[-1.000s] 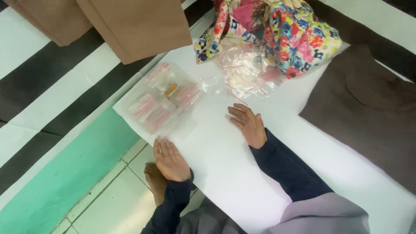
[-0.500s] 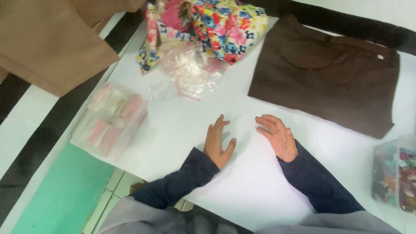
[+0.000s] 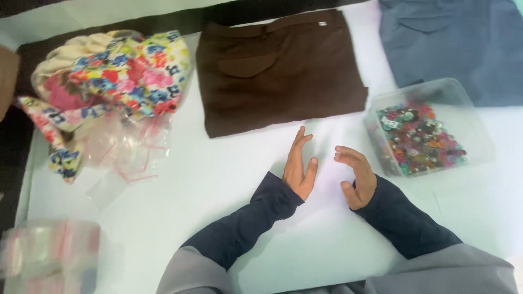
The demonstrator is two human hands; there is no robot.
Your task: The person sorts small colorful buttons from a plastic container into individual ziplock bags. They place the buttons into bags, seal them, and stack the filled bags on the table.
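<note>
My left hand (image 3: 299, 165) and my right hand (image 3: 357, 175) hover just over the white table (image 3: 218, 185), palms turned toward each other, fingers apart, holding nothing. Both arms wear dark blue sleeves. A folded brown garment (image 3: 278, 71) lies just beyond the hands. To the right of my right hand stands a clear plastic box (image 3: 479, 136) filled with several small colourful pieces (image 3: 422, 136).
A floral cloth bundle (image 3: 125, 73) and loose clear plastic bags (image 3: 122, 149) lie at the left. A clear container with pink-striped packets (image 3: 46, 253) sits at the lower left corner. A folded blue-grey garment (image 3: 452, 41) lies at the top right.
The view has swung right, bringing the brown garment, the box of pieces and the blue-grey garment in. My hands have lifted off the table and turned on edge, palms facing.
</note>
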